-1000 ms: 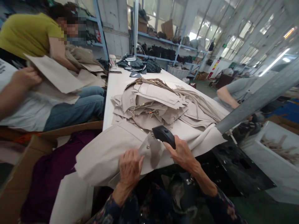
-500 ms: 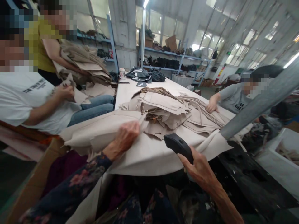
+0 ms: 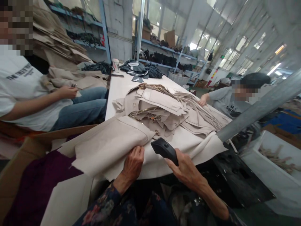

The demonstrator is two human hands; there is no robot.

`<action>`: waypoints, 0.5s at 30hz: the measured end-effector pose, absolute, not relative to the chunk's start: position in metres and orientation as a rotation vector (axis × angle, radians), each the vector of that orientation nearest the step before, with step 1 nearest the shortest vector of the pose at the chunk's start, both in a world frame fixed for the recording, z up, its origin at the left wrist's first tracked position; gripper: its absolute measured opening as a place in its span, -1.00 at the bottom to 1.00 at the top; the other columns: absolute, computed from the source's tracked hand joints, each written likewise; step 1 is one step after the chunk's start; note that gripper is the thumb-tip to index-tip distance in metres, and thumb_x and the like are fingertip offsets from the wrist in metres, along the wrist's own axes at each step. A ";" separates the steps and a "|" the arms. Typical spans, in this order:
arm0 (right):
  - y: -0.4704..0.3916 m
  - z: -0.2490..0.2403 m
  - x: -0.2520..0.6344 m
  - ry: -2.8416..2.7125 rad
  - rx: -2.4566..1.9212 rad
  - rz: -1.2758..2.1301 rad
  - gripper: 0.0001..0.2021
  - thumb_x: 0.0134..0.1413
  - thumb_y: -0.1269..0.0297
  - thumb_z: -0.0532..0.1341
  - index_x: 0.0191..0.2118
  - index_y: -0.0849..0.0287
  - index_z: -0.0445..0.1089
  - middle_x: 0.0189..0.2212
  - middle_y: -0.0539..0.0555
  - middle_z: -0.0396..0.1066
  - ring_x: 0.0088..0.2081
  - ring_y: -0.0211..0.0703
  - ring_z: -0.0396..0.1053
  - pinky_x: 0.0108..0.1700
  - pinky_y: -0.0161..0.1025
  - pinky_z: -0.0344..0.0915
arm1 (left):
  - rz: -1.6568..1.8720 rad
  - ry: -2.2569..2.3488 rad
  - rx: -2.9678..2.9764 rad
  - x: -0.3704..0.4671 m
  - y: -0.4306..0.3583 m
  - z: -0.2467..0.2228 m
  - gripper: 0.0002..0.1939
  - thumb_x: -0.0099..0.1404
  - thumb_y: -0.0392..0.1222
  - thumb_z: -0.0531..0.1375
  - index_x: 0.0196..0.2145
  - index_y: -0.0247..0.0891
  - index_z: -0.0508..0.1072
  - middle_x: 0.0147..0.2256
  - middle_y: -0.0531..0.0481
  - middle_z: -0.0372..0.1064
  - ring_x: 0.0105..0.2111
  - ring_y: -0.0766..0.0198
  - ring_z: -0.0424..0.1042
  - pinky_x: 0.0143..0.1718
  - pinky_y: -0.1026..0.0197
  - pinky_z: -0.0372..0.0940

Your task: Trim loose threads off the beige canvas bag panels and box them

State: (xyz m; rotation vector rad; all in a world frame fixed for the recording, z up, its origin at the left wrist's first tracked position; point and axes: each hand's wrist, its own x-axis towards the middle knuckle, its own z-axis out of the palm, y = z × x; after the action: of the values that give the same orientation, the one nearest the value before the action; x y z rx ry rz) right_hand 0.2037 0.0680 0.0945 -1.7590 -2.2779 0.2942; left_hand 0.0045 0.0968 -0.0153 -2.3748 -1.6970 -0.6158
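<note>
A black handheld tool (image 3: 164,149), like a clipper, is held in my right hand (image 3: 188,171), its wide end pointing left over the pale cloth (image 3: 150,163) on the table. My left hand (image 3: 133,164) is closed at the lower edge of a beige fabric piece (image 3: 105,141), with its fingers pressed together on the cloth. That piece drapes off the table's left front side. Just behind it lies a heaped pile of beige fabric pieces (image 3: 162,102) with small metal fittings. The tool's tip is a little to the right of my left hand.
A slanted metal post (image 3: 258,103) crosses on the right, before a seated person in grey. Another person in a white shirt sits at left. Black items (image 3: 138,69) lie at the table's far end. A white bin (image 3: 277,166) stands right; a cardboard box (image 3: 14,169) holds purple cloth.
My left hand has moved down and nearer to me along the beige piece, which now lies flatter. The tool in my right hand has shifted slightly left. The view has also shifted.
</note>
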 end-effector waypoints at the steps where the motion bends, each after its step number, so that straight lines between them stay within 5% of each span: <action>1: 0.073 0.092 0.198 -2.296 -1.735 0.293 -0.77 0.14 0.15 0.07 -0.28 0.25 0.24 -0.47 0.14 0.37 -0.40 -0.09 0.33 -0.37 -0.27 0.13 | -0.733 -1.766 -2.360 0.003 0.097 -0.014 -0.77 0.22 -0.45 -0.04 -0.21 -0.37 0.33 -0.35 -0.18 0.36 -0.30 0.09 0.40 -0.28 0.13 0.29; 4: 0.087 0.087 0.183 -2.318 -1.686 0.329 -0.78 0.15 0.16 0.06 -0.27 0.25 0.24 -0.49 0.12 0.38 -0.44 -0.12 0.33 -0.40 -0.29 0.10 | -1.215 -2.099 -2.209 0.001 0.095 -0.003 -0.74 0.28 -0.32 -0.05 -0.07 -0.32 0.23 -0.45 -0.05 0.40 -0.43 0.17 0.45 -0.39 0.21 0.29; 8: 0.101 0.079 0.171 -2.325 -1.678 0.350 -0.74 0.16 0.13 0.05 -0.25 0.26 0.24 -0.49 0.13 0.38 -0.45 -0.12 0.33 -0.42 -0.29 0.09 | -1.661 -2.495 -2.025 -0.004 0.098 0.011 -0.42 0.28 -0.20 -0.02 0.21 -0.30 -0.10 -0.53 0.09 0.42 -0.57 0.25 0.43 -0.53 0.28 0.25; 15: 0.142 0.073 0.162 -2.294 -1.754 0.240 -0.74 0.14 0.15 0.10 -0.23 0.28 0.30 -0.46 0.17 0.39 -0.39 -0.10 0.36 -0.36 -0.28 0.16 | -1.782 -2.830 -1.928 -0.012 0.115 0.004 -0.49 0.24 -0.18 0.00 0.12 -0.39 0.12 -0.58 0.05 0.41 -0.68 0.32 0.36 -0.64 0.32 0.26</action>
State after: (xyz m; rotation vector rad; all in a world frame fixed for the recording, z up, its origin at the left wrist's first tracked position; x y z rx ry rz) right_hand 0.1616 0.1423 0.0729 -1.7539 -2.2944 0.2405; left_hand -0.0121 0.1153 0.0040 -1.9279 -2.8300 -1.7822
